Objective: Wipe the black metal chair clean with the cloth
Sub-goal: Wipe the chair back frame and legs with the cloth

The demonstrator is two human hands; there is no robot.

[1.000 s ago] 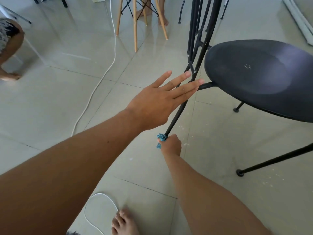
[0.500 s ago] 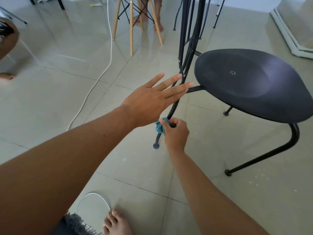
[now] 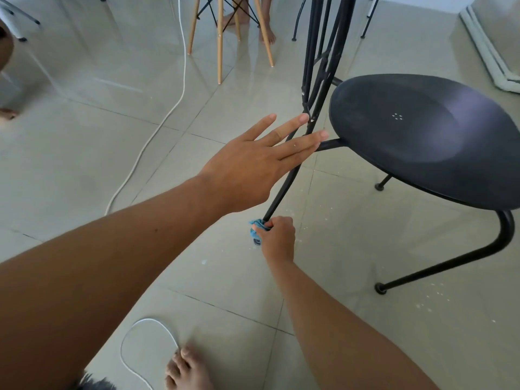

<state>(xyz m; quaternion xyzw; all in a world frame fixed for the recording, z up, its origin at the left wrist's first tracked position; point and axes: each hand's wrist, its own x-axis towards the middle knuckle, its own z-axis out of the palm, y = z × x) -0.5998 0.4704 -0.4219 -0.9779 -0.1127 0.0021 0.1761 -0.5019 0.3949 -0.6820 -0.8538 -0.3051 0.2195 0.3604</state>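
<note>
The black metal chair [image 3: 422,136] stands at the right, its round seat facing me and its backrest rods rising out of the top of the frame. My right hand [image 3: 277,239] grips a small blue cloth [image 3: 257,228] wrapped round the bottom of the chair's front left leg, close to the foot on the floor. My left hand [image 3: 253,167] hovers above it with fingers straight and spread, fingertips at the leg and the seat's side bar. Whether the fingers touch the metal is unclear.
A white cable [image 3: 157,119] runs across the tiled floor at the left and loops near my bare foot [image 3: 187,371]. A wooden-legged stool [image 3: 225,32] and another person's feet are behind it. White specks dot the tiles under the chair.
My right hand slid the cloth up the leg and now back down to near the foot. The left hand stays stretched flat by the leg.
</note>
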